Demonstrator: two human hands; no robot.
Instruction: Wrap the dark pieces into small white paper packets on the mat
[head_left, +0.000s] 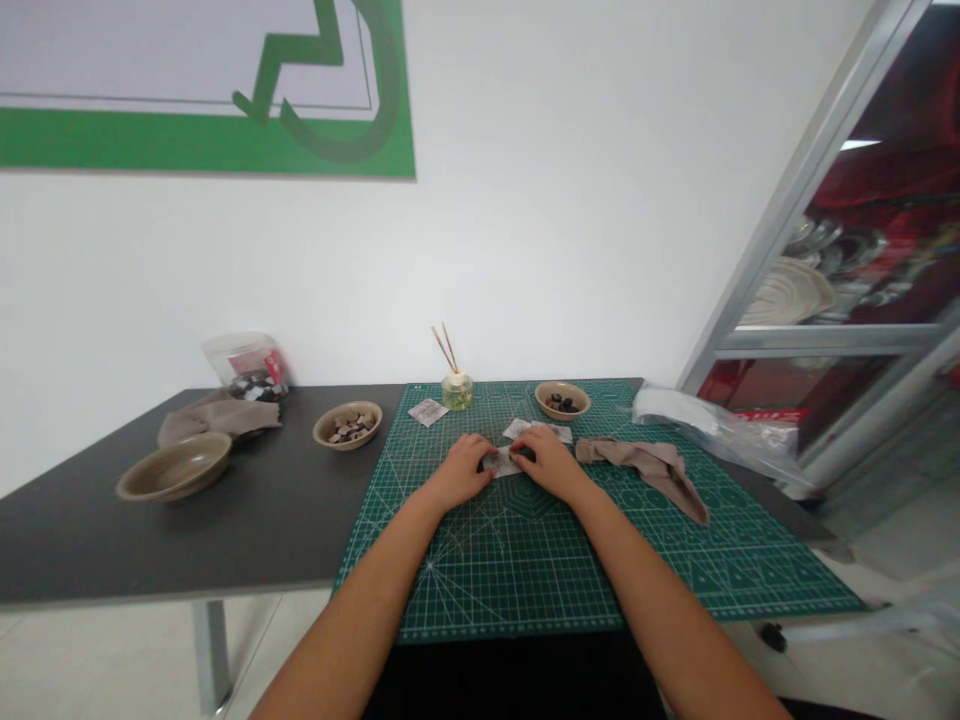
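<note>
Both my hands meet over a small whitish printed paper (505, 462) on the green cutting mat (480, 580). My left hand (463, 470) closes its thumb and fingers on the paper's left edge. At the right edge, my right hand (549, 462) has its fingers closed on a small dark piece (527, 454), partly hidden by the fingers. Just behind the right hand lies a second printed paper (517, 428), partly covered by it. A bowl with several dark pieces (562, 402) stands behind that. Right of my right hand lies a crumpled brownish cloth (649, 460).
A reed diffuser (457, 390) and another paper (428, 412) sit at the mat's back left. On the dark table (300, 530) are a bowl of brownish pieces (348, 427), a larger bowl (176, 470), a cloth (214, 418) and a clear jar (251, 365). A plastic bag (720, 430) lies at right.
</note>
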